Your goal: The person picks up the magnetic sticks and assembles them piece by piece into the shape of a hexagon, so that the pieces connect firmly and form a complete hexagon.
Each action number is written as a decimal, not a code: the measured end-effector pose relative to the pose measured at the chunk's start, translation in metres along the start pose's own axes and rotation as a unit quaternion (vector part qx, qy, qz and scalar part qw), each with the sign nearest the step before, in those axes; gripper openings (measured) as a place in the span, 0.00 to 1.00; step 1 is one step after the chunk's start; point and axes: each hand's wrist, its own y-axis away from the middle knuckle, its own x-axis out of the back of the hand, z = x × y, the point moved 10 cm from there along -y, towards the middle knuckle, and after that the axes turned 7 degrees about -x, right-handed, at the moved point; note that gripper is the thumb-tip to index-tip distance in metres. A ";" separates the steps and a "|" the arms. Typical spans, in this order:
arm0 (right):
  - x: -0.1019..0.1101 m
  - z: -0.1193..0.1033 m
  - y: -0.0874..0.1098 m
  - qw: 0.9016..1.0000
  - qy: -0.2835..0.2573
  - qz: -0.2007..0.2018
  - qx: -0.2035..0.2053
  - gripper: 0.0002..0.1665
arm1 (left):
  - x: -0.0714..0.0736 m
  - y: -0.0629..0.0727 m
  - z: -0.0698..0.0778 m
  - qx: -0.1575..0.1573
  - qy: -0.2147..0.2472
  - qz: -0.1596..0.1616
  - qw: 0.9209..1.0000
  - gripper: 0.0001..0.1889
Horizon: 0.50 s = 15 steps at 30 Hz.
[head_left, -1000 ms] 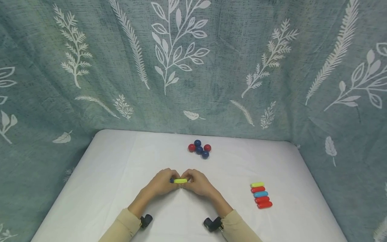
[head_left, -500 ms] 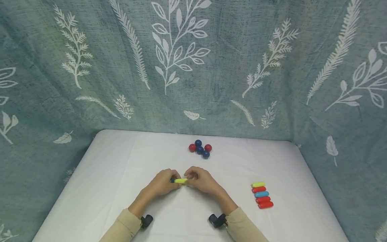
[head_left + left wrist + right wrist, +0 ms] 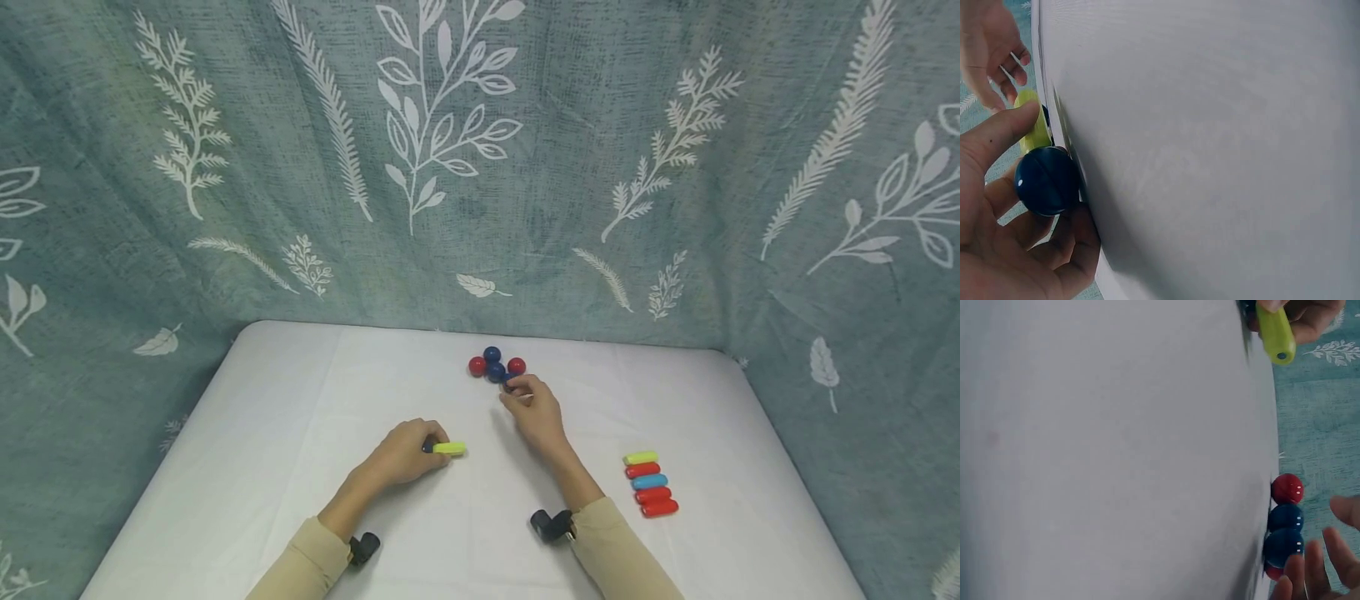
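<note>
In the head view my left hand (image 3: 407, 451) pinches a short yellow-green plastic rod (image 3: 450, 448) just above the white table. A dark blue ball (image 3: 1049, 181) sits against the rod's near end, inside the fingers, as the left wrist view shows. The rod's far end, with a small dark dot, faces out in the right wrist view. My right hand (image 3: 538, 417) has reached the front of a ball cluster. Its fingers (image 3: 1315, 565) are spread around the nearest blue ball (image 3: 1285, 547); whether they touch it, I cannot tell.
The cluster also holds other blue balls (image 3: 492, 355) and two red balls (image 3: 477, 367). To the right lies a row of rods: a yellow-green rod (image 3: 641, 457), a blue rod (image 3: 649, 482) and several red rods (image 3: 660, 507). A patterned green curtain (image 3: 480, 250) hangs behind the table.
My right hand has let go of the yellow-green rod's far end and moved forward and right to the balls. My left hand stays in place with the rod and blue ball.
</note>
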 end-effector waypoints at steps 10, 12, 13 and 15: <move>0.002 0.024 -0.016 0.995 0.006 0.036 -0.091 0.35 | -0.001 0.000 -0.001 0.000 0.005 0.001 1.000 0.09; 0.001 0.025 -0.018 0.994 0.011 0.040 -0.098 0.35 | -0.001 0.000 -0.001 0.000 0.006 0.000 1.000 0.09; 0.001 0.026 -0.019 0.994 0.015 0.042 -0.100 0.35 | -0.001 0.000 -0.001 0.000 0.006 0.000 1.000 0.09; 0.000 0.026 -0.019 0.994 0.021 0.047 -0.101 0.34 | -0.001 0.000 -0.001 0.000 0.006 -0.001 1.000 0.09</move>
